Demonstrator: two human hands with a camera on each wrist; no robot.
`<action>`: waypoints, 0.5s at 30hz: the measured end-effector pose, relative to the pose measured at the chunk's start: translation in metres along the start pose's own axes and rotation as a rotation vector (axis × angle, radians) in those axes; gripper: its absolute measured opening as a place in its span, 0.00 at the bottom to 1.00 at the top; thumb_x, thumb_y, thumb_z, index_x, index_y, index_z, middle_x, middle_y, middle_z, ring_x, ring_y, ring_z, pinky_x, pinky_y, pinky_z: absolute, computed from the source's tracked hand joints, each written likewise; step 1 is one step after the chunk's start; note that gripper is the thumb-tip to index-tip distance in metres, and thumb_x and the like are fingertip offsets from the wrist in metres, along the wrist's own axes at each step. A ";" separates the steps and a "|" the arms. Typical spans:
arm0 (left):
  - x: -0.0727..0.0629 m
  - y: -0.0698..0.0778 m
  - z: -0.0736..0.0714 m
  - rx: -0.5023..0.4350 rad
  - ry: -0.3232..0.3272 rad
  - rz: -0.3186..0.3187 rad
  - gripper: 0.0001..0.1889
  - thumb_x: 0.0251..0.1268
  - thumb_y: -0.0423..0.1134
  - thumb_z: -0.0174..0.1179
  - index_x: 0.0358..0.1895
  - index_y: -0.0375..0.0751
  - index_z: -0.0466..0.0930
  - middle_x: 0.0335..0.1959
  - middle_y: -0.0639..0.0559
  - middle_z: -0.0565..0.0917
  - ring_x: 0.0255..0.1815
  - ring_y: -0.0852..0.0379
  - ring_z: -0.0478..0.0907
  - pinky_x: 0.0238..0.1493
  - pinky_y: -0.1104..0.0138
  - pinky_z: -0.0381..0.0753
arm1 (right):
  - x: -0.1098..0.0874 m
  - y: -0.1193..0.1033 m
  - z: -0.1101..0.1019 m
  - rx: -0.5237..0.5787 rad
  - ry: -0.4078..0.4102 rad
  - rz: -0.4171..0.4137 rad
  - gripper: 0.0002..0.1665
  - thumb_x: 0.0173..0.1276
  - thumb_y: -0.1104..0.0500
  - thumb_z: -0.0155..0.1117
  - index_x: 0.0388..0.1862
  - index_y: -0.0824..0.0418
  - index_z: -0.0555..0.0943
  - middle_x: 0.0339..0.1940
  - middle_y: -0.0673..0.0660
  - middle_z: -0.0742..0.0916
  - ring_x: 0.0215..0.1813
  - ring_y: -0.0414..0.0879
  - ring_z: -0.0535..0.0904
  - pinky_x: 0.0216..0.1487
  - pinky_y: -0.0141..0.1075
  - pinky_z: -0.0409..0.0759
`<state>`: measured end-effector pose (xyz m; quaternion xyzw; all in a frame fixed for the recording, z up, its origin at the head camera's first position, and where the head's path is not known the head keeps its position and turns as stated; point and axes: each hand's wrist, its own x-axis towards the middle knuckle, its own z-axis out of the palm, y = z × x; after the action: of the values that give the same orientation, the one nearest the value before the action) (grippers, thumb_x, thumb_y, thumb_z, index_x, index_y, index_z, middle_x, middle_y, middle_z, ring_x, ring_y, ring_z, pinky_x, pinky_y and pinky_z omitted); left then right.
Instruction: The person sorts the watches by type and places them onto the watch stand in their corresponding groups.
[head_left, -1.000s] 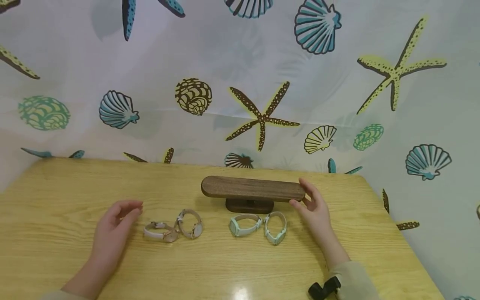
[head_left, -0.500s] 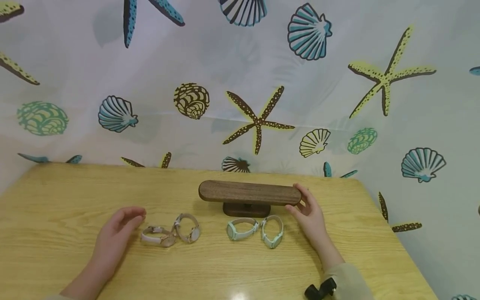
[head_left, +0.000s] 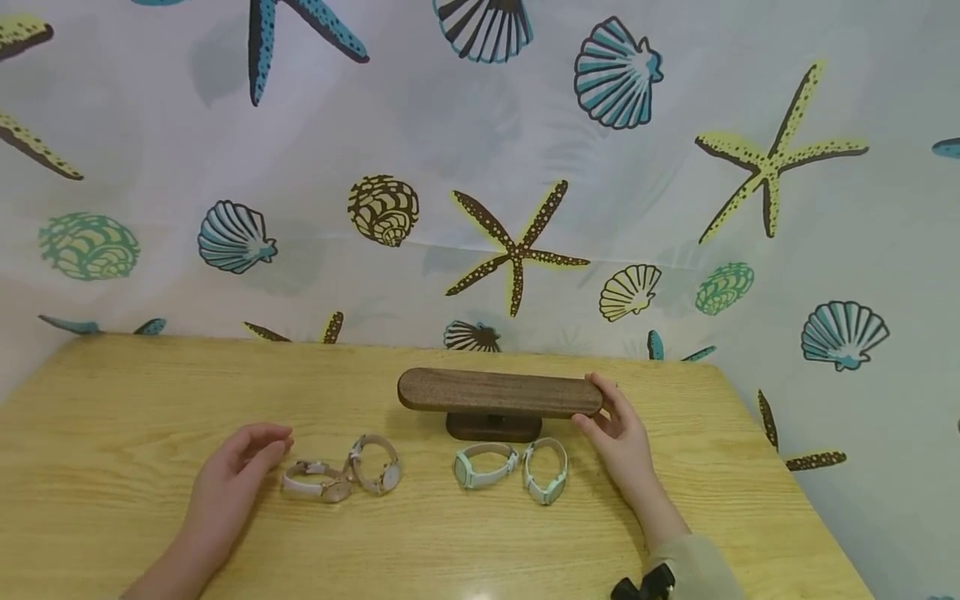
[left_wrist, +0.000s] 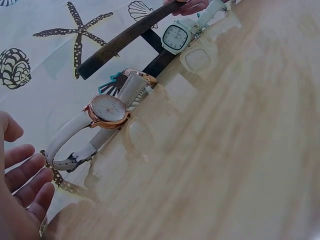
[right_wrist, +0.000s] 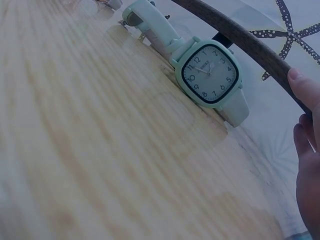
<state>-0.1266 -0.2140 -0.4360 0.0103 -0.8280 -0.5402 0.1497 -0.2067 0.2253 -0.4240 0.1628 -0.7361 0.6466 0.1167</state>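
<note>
A dark wooden watch stand [head_left: 498,393], a rounded bar on a short foot, stands toward the back of the table. My right hand [head_left: 621,437] pinches the bar's right end, thumb in front and fingers behind. At the left, my left hand [head_left: 236,479] rests with loosely bent fingers and holds nothing. Just beside it lie two pale-strapped watches with rose-gold cases, one a strap watch [left_wrist: 107,109] with a round white dial, the other watch [head_left: 375,467] leaning close by. Before the stand sit two mint-green watches, a left one [head_left: 483,467] and a right one [right_wrist: 210,72] with a square dial.
The light wooden table [head_left: 420,550] ends at a hanging cloth [head_left: 315,150] printed with shells and starfish, behind and to the right. A black device [head_left: 645,583] is strapped near the right sleeve [head_left: 693,567].
The head view has shifted slightly, so the table scene sits a little lower in the picture. Both hands, the stand and the watches keep their places relative to one another.
</note>
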 end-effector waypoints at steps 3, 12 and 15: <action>0.000 0.001 0.000 -0.022 0.009 0.030 0.17 0.74 0.42 0.51 0.52 0.29 0.76 0.45 0.49 0.83 0.42 0.69 0.78 0.44 0.82 0.76 | 0.001 -0.004 0.001 -0.013 -0.001 -0.011 0.36 0.64 0.71 0.63 0.70 0.67 0.64 0.69 0.63 0.69 0.66 0.44 0.67 0.64 0.33 0.70; -0.004 0.009 0.001 0.003 0.015 0.115 0.10 0.72 0.36 0.55 0.47 0.31 0.79 0.38 0.56 0.84 0.39 0.69 0.78 0.40 0.80 0.78 | 0.000 -0.005 0.001 -0.006 0.001 0.000 0.35 0.64 0.72 0.63 0.70 0.69 0.64 0.68 0.62 0.70 0.66 0.43 0.68 0.64 0.34 0.71; -0.008 0.019 0.001 0.145 -0.043 0.165 0.08 0.70 0.39 0.57 0.46 0.39 0.81 0.38 0.57 0.83 0.40 0.70 0.75 0.38 0.79 0.74 | -0.001 -0.002 0.000 -0.002 -0.001 -0.005 0.35 0.64 0.72 0.63 0.70 0.69 0.64 0.68 0.63 0.70 0.66 0.44 0.67 0.63 0.33 0.71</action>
<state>-0.1167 -0.2042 -0.4215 -0.0588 -0.8661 -0.4647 0.1746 -0.2048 0.2253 -0.4230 0.1651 -0.7364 0.6454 0.1181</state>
